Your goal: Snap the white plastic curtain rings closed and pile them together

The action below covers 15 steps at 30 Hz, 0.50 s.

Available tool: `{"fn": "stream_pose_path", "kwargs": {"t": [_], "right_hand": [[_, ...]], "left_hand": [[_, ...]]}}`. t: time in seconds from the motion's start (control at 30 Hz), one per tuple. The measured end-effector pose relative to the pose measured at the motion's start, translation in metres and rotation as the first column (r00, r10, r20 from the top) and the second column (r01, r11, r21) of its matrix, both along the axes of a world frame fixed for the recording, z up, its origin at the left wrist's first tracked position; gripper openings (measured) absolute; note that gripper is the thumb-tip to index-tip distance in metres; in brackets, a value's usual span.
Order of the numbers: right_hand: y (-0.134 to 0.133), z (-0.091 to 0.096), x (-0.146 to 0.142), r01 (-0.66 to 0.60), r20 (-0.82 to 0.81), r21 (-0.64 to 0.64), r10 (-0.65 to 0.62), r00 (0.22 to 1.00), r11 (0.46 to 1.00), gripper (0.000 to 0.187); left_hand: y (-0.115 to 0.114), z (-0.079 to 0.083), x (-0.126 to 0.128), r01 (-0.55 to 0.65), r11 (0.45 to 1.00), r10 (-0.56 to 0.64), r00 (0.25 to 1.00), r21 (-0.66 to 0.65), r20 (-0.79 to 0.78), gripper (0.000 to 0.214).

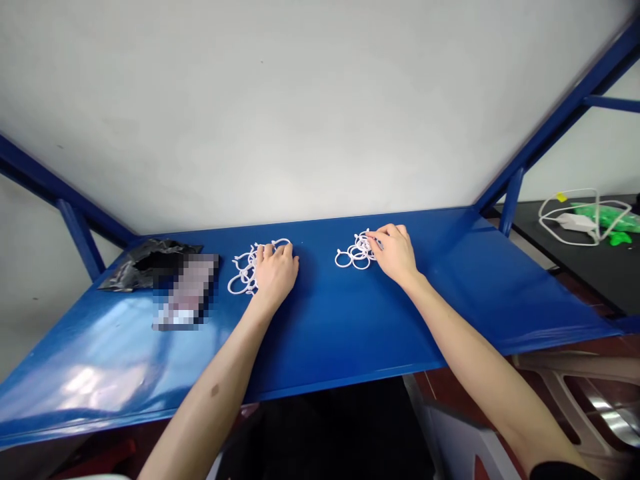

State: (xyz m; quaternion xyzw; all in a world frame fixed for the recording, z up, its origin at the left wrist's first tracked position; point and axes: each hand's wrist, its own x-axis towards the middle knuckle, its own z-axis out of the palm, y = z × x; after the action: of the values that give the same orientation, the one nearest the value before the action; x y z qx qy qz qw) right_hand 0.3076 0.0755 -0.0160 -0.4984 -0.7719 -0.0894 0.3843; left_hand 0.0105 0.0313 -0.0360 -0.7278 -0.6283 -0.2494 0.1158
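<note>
Two small heaps of white plastic curtain rings with little eyelets lie on a blue table. Over the right part of the left heap (241, 283) rests my left hand (276, 272), palm down. Its fingers are bent and a little apart, the thumb stands off to the right, and the fingertips are partly hidden. My right hand (397, 252) reaches in from the right side of the smaller right heap (361, 255). There the thumb and index finger come together on a white ring at the heap's edge; the other fingers are curled.
The blue tabletop (325, 327) backs onto a pale wall. At left lie a crumpled black plastic bag (130, 270) and a pixelated phone-like object (189, 293). Blue frame bars flank the table. A dark side table (555, 250) holds a white cable (567, 241) and green plastic (600, 215).
</note>
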Motion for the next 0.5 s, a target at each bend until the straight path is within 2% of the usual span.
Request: {"fn": "stream_pose_path", "kwargs": {"t": [0.13, 0.27, 0.33, 0.4, 0.5], "right_hand": [[-0.007, 0.006, -0.007, 0.008, -0.024, 0.010, -0.008, 1.000, 1.000, 0.022], [-0.020, 0.012, -0.020, -0.144, -0.090, -0.030, 0.141, 0.986, 0.989, 0.021], [-0.029, 0.014, -0.029, -0.282, -0.141, -0.112, 0.266, 0.954, 0.953, 0.020], [-0.038, 0.014, -0.038, -0.407, -0.214, -0.206, 0.365, 0.906, 0.890, 0.020], [-0.048, 0.014, -0.050, -0.488, -0.358, -0.287, 0.380, 0.853, 0.824, 0.019]], "left_hand": [[-0.002, 0.010, 0.008, 0.088, 0.996, -0.087, 0.995, -0.017, 0.040, 0.022], [-0.012, 0.019, 0.021, 0.301, 0.952, -0.301, 0.954, 0.060, -0.012, 0.021], [-0.020, 0.024, 0.029, 0.415, 0.904, -0.413, 0.910, 0.106, -0.042, 0.020], [-0.029, 0.029, 0.037, 0.502, 0.856, -0.497, 0.865, 0.124, -0.069, 0.020], [-0.038, 0.033, 0.045, 0.572, 0.807, -0.561, 0.820, 0.144, -0.110, 0.018]]}}
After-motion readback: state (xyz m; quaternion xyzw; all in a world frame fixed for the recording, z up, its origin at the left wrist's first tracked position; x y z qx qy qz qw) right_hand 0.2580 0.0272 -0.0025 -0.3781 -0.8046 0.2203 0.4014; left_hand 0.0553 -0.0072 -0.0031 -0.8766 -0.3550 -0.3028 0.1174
